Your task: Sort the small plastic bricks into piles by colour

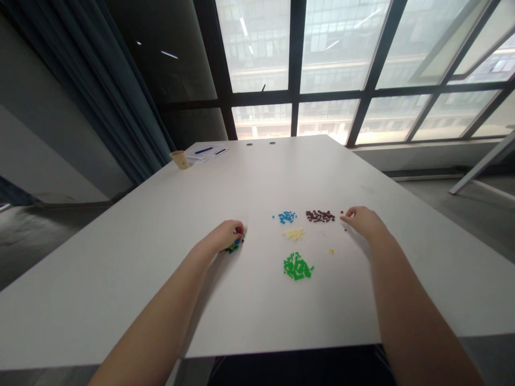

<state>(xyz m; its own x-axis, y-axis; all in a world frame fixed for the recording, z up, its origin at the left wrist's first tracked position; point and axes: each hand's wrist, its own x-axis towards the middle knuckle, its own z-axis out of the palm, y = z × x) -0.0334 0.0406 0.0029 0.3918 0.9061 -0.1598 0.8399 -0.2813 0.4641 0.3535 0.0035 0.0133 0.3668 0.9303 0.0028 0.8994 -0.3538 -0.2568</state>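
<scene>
My left hand rests over a mixed pile of small building bricks in several colours, its fingers curled down at the pile. The hand covers part of that pile, and what lies between its fingertips is hidden. On the right, my right hand is lowered to the table with thumb and fingers drawn together. Anything held in it is too small to make out. Just beyond its fingertips lies a red brick, and a dark blue piece lies below them. A group of brown bricks is left of this hand.
Between my hands lie blue bricks, pale yellow bricks and a larger green heap. A few yellow pieces lie apart. At the far left of the white table are a paper cup, papers and a blue pen.
</scene>
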